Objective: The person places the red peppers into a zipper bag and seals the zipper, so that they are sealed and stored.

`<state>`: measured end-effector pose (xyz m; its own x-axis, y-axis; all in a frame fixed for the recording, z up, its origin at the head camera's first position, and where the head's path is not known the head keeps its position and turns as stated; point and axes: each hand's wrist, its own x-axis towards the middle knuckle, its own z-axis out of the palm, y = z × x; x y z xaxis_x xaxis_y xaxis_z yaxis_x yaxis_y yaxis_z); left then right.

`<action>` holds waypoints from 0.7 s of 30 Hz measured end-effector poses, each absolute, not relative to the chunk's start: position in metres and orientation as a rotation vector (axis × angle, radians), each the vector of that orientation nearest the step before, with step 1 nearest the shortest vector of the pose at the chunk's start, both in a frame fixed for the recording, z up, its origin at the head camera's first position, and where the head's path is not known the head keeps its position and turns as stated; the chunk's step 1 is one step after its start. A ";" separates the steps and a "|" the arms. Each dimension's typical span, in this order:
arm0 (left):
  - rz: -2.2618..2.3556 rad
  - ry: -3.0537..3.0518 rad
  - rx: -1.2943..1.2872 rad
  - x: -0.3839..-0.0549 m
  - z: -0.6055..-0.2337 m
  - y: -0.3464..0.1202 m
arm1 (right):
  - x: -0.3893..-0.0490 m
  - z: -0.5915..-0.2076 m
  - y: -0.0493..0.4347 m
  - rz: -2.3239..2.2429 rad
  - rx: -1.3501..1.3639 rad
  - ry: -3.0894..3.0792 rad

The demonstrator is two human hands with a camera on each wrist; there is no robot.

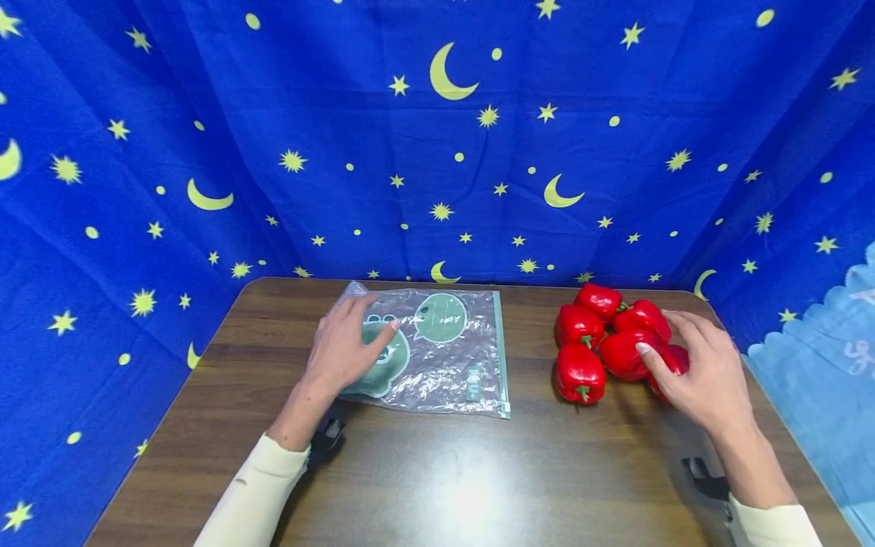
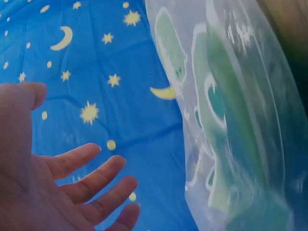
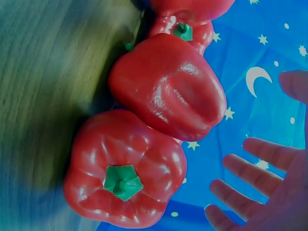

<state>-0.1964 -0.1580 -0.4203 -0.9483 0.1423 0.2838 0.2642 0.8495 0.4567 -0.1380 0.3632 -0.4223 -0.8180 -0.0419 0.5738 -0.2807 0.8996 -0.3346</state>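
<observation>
A clear plastic zip bag with green cartoon prints lies flat on the table, its green slider edge to the right. My left hand hovers over the bag's left end, fingers spread and holding nothing; in the left wrist view a gap shows between the fingers and the bag. Several red bell peppers with green stems sit clustered at the right. Beside and partly over the rightmost ones is my right hand, its fingers spread apart. In the right wrist view it grips no bell pepper.
The brown wooden table has a back edge that meets a blue star-and-moon cloth. A light-blue scalloped cloth hangs at the right. Black wrist mounts sit under both wrists.
</observation>
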 end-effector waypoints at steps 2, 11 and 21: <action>-0.736 -2.789 -0.331 -0.194 -0.421 -0.152 | -0.137 -0.422 0.363 0.551 0.238 -2.490; -0.812 -2.799 -0.406 -0.186 -0.421 -0.124 | -0.134 -0.424 0.364 0.559 0.233 -2.495; -0.822 -2.764 -0.502 -0.181 -0.425 -0.097 | -0.128 -0.426 0.361 0.548 0.280 -2.479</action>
